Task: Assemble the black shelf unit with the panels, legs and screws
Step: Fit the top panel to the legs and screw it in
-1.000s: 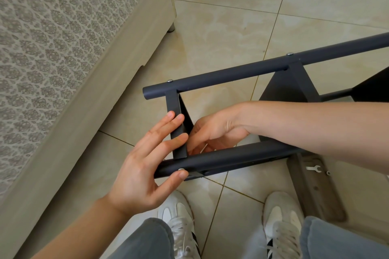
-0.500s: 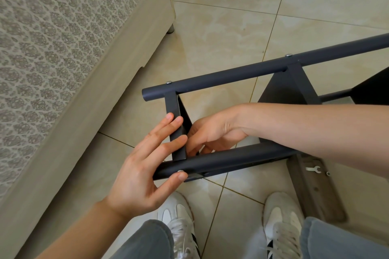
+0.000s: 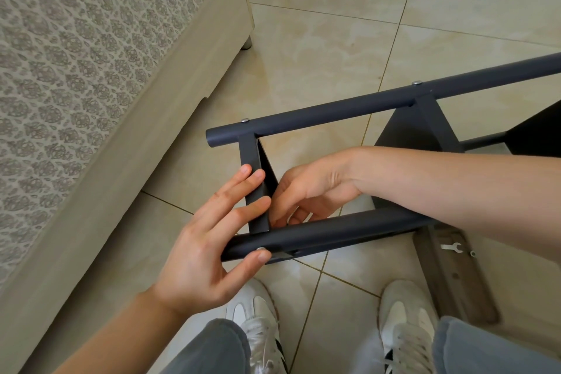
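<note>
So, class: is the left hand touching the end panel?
Touching. In the head view the left hand lays straight fingers flat across the panel edge, with no gap.

Your right hand (image 3: 312, 191) dips behind the near leg (image 3: 334, 234), its fingertips hidden; whatever they hold cannot be told. The far leg (image 3: 334, 112) and a dark panel (image 3: 540, 130) run off the right edge. The speck (image 3: 472, 253) beside the small wrench (image 3: 452, 247) is too tiny to identify.
</note>
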